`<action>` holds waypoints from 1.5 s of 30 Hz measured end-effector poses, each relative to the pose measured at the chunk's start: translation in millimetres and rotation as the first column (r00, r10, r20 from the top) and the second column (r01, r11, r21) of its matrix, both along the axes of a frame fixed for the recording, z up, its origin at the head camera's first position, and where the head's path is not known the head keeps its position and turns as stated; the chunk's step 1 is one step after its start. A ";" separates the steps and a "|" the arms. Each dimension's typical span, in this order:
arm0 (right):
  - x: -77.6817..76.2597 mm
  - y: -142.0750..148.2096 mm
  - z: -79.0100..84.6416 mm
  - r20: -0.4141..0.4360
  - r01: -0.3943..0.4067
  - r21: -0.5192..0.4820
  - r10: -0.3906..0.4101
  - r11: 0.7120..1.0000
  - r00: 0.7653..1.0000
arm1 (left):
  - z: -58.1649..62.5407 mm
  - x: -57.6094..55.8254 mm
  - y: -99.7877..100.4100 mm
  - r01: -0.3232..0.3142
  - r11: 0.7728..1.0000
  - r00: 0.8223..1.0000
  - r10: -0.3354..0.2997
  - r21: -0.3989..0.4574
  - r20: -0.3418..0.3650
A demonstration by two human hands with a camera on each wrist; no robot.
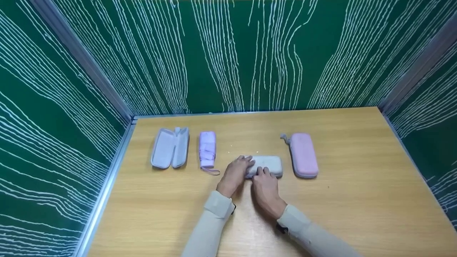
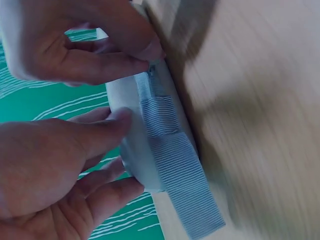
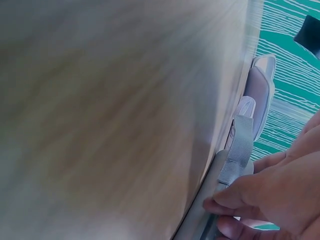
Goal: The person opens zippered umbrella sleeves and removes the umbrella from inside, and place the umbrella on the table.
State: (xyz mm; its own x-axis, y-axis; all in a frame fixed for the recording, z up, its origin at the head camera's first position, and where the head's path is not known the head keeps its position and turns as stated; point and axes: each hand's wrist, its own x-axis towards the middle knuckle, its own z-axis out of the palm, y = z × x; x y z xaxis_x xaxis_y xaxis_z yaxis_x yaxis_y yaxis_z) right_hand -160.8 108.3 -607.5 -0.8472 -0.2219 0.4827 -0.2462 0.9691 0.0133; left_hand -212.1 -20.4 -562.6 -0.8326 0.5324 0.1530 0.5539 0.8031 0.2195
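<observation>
Your pale grey case (image 1: pixel 268 165) lies about midway between the tabletop's (image 1: pixel 357 214) left and right edges, its long axis running roughly along the far edge. Both hands are on it, so neither is nearer: your left hand (image 1: pixel 235 175) grips the left end, thumb on one face and fingers around that end, while your right hand (image 1: pixel 266 187) comes in from the near side with thumb and finger pinched at the seam of the near long wall. What they pinch seems to be the zip pull (image 2: pixel 151 70), mostly hidden by the fingertips. A ribbed strap (image 2: pixel 177 155) runs from there past the case's left end, toward the tabletop's left edge. The seam runs on rightward from your pinch; beyond that end, near but apart, a pink case (image 1: pixel 303 153) points toward the far edge and limits sideways room. On the other side, a lilac folded umbrella (image 1: pixel 207 148) stands off from your left hand, its wrist loop (image 1: pixel 211 172) nearest, and an open grey case (image 1: pixel 164 148) lies further toward the far-left corner.
</observation>
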 end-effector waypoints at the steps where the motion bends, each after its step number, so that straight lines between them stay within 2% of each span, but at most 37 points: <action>1: 0.1 0.1 0.1 0.002 0.000 0.000 0.000 1.000 1.000 | 0.2 0.0 -0.4 0.000 1.000 1.000 0.000 -0.014 -0.005; 6: 0.5 1.2 2.9 0.027 -0.002 0.007 0.002 1.000 1.000 | 0.2 -1.8 -2.1 -0.033 0.998 0.999 0.033 -0.044 -0.011; 9: 0.5 1.8 5.1 0.044 -0.006 0.010 0.006 1.000 0.999 | -0.7 -3.0 -3.3 -0.039 0.998 0.999 0.039 -0.040 0.012; 16: 0.4 3.5 7.3 0.042 -0.001 0.012 0.000 1.000 0.999 | -1.6 -7.2 -8.3 0.010 1.000 0.997 -0.011 0.010 0.074; 21: 1.2 5.2 7.3 0.024 0.006 0.032 -0.007 0.999 1.000 | -4.4 -10.0 -12.2 0.037 0.997 0.987 -0.046 0.065 0.151; 23: 1.4 5.3 8.0 0.024 0.008 0.034 -0.009 0.999 1.000 | -5.9 -10.7 -13.3 0.046 0.995 0.985 -0.061 0.092 0.160; 36: 1.3 1.5 4.8 -0.029 -0.005 0.022 0.005 1.000 1.000 | -8.8 -5.3 -13.7 0.028 0.988 0.993 -0.045 0.149 0.110; 37: 1.2 0.6 4.3 -0.033 -0.005 0.020 0.005 1.000 0.999 | -19.4 -9.3 -14.0 0.037 0.987 0.995 -0.052 0.153 0.090; 40: 0.7 -1.8 2.0 -0.044 -0.006 0.016 0.007 1.000 0.999 | -21.1 -10.0 -14.3 0.048 0.987 0.996 -0.059 0.156 0.071; 43: 0.3 -4.4 0.5 -0.048 -0.011 0.009 0.011 1.000 0.999 | -21.1 -10.1 -13.5 0.043 0.988 0.996 -0.055 0.150 0.076; 44: 0.4 -5.1 0.3 -0.049 -0.013 0.004 0.013 1.000 0.999 | -10.7 -5.8 -13.2 0.035 0.988 0.994 -0.050 0.149 0.097; 45: 0.4 -6.0 0.4 -0.048 -0.013 -0.001 0.013 1.000 0.999 | -10.5 -5.7 -13.0 0.032 0.989 0.994 -0.047 0.147 0.102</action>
State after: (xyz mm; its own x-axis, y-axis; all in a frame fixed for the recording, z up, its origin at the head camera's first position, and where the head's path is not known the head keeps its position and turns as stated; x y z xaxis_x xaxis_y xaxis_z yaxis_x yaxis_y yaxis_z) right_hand -160.4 102.3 -607.1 -0.8199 -0.2324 0.5232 -0.2581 0.9658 0.0246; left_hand -217.8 -33.5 -573.1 -0.8267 0.5440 0.1435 0.5524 0.7365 0.3904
